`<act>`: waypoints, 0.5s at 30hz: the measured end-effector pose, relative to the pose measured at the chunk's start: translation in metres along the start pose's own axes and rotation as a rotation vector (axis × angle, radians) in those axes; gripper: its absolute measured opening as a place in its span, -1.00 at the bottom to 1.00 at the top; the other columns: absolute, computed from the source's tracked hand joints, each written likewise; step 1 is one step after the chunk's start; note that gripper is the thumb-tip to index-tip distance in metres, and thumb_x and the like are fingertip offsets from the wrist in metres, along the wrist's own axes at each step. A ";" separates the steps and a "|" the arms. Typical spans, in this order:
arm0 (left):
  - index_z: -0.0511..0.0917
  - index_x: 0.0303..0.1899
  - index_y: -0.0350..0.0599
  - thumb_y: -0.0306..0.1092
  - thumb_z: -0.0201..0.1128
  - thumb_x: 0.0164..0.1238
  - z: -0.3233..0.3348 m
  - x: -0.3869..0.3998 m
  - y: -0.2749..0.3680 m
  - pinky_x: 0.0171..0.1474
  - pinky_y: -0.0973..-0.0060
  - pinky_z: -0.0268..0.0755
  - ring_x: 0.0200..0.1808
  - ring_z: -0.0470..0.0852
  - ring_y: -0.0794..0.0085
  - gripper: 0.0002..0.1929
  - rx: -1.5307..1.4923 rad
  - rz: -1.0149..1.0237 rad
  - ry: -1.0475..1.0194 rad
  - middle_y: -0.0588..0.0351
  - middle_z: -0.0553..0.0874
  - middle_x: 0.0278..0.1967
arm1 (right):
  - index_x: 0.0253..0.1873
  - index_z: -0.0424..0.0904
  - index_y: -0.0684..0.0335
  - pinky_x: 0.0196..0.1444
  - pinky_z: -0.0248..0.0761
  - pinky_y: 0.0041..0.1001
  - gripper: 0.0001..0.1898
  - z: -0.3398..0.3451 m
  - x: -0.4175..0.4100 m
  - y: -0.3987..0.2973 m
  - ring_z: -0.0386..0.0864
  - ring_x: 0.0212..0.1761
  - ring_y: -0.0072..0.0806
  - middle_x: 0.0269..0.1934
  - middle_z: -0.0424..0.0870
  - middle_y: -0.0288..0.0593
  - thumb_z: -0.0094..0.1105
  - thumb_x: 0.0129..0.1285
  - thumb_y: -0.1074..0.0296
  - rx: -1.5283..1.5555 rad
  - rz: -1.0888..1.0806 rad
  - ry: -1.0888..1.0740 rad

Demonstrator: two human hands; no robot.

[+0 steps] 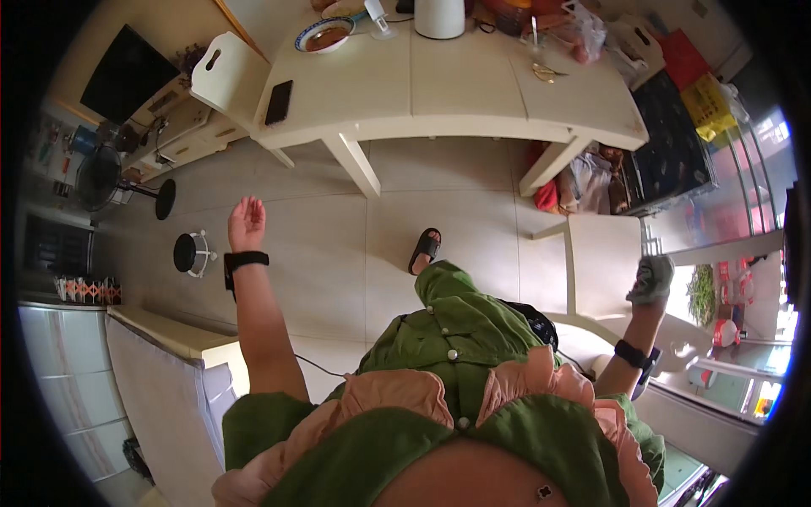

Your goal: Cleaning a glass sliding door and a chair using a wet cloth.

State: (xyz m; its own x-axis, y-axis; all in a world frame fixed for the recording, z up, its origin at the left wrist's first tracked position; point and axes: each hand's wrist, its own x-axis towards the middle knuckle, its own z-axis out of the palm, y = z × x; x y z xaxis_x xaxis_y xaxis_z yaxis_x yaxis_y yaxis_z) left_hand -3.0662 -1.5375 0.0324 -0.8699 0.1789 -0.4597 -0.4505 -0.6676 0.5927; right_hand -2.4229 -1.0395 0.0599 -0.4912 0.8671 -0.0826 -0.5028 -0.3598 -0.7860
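My left hand [247,223] is held out over the tiled floor, palm up, with its fingers loosely curled and nothing in it. A black band [248,260] circles that wrist. On the other side my right hand [649,286] is beside a pale chair seat [604,263]. Grey-green fabric [654,277] covers its fingers; whether this is a bunched cloth or a glove, I cannot tell. The right wrist [641,329] also wears a black band. Before me stands a cream table [462,82], beyond the reach of both hands.
On the table are a phone [279,102], a patterned bowl [325,35], golden scissors [546,73] and a white container [440,18]. A chair [229,75] stands left. A floor fan [101,179] and a low stool [191,253] are farther left. Bags [589,180] lie under the table's right end.
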 end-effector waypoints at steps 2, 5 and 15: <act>0.47 -0.14 -0.15 -0.33 0.16 0.20 0.013 0.042 0.015 -0.15 0.47 0.50 -0.31 0.55 0.43 -0.78 0.310 0.135 0.061 0.14 0.58 -0.24 | -0.15 0.42 0.22 -0.68 0.40 -0.72 -0.78 0.104 0.009 0.024 0.50 -0.51 -0.64 -0.33 0.57 -0.22 -0.14 0.30 0.22 -0.021 -0.145 0.611; 0.47 -0.10 -0.14 -0.34 0.15 0.19 0.006 0.116 0.036 -0.21 0.50 0.49 -0.35 0.52 0.42 -0.76 0.360 0.197 0.117 0.12 0.56 -0.20 | -0.19 0.45 0.20 -0.66 0.42 -0.70 -0.79 0.045 0.046 0.056 0.51 -0.52 -0.62 -0.37 0.58 -0.22 -0.14 0.31 0.23 0.245 -0.011 0.603; 0.49 -0.06 -0.33 0.00 0.18 0.10 0.050 0.319 0.070 -0.17 0.29 0.35 -0.20 0.52 0.19 -0.46 1.380 0.250 0.380 -0.04 0.58 -0.11 | -0.31 0.45 0.17 -0.65 0.30 -0.57 -0.83 0.097 0.056 0.144 0.42 -0.60 -0.50 -0.53 0.50 -0.22 0.00 0.27 0.21 0.147 -0.243 0.651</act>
State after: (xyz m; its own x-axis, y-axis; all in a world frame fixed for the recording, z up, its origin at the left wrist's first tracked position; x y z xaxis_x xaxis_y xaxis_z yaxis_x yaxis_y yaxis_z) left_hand -3.3851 -1.4911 -0.0404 -0.9471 -0.1805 -0.2653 -0.3197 0.6003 0.7331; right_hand -2.5917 -1.0756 0.0018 0.1490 0.9419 -0.3010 -0.6575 -0.1330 -0.7416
